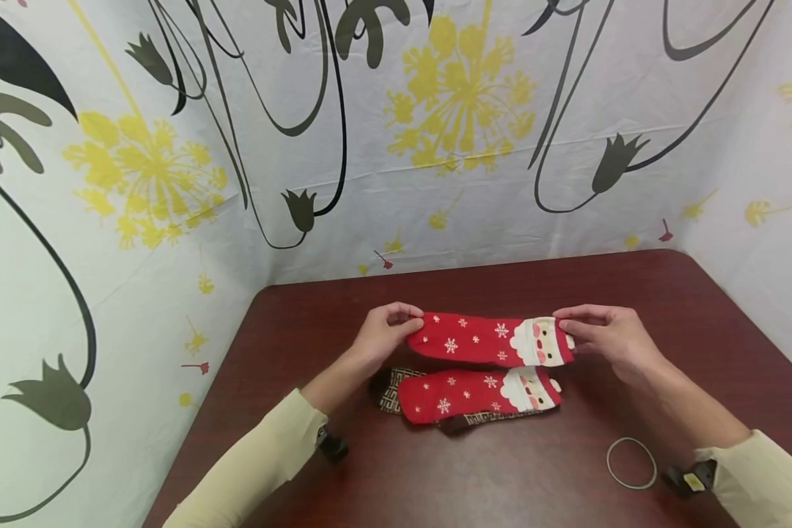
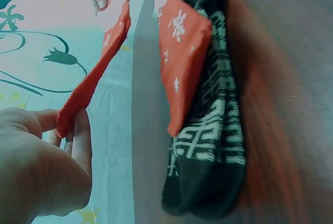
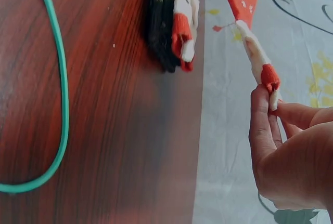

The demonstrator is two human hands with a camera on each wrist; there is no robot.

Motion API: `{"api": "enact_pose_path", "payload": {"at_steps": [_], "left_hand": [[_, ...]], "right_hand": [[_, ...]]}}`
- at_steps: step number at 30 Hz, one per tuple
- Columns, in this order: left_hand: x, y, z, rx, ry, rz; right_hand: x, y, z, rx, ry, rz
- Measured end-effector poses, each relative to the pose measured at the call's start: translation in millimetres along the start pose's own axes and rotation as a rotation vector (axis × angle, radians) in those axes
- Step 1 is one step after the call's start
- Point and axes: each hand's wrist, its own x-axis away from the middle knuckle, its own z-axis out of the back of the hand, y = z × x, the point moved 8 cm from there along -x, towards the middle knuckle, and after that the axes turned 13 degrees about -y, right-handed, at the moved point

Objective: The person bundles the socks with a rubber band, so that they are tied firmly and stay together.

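Note:
A red Santa sock (image 1: 468, 339) with white snowflakes is stretched flat in the air between both hands. My left hand (image 1: 384, 334) pinches its toe end, and my right hand (image 1: 610, 339) pinches the cuff end beside the Santa face. Just below it, a second red Santa sock (image 1: 462, 396) lies on top of dark patterned socks (image 1: 389, 389) on the table. In the left wrist view the dark sock (image 2: 208, 187) shows a pale maze-like pattern, partly covered by the red one (image 2: 182, 52). The right wrist view shows the held cuff (image 3: 270, 78) between thumb and fingers.
A thin pale green ring-shaped band (image 1: 631, 463) lies on the dark red wooden table (image 1: 501, 469), near my right forearm. Behind the table hangs a white cloth (image 1: 369, 183) printed with flowers, which also borders both sides.

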Motion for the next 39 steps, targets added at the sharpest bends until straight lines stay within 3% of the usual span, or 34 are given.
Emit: {"api": "enact_pose_path", "payload": {"at_steps": [8,14,19,29,39], "left_hand": [[29.2,-15.0,-0.1,0.011,-0.106,0.013],[46.0,-23.6,-4.4,-0.064,-0.15,0.035],[55.7,-31.2,-5.8,-0.189,-0.169,0.059],[65.7,-41.9,-8.6,-0.235,-0.212,0.116],[64.8,-43.9,-11.8,-0.362,-0.244,0.091]], "right_hand": [[1.1,2,-11,0.001,-0.028,-0.022],[5.7,8,-22,0.0,-0.072,-0.037],[7.3,13,-29,-0.006,-0.105,-0.028],[6.2,22,-37,0.038,-0.101,-0.053],[5.7,20,-42,0.105,-0.105,-0.039]]}}
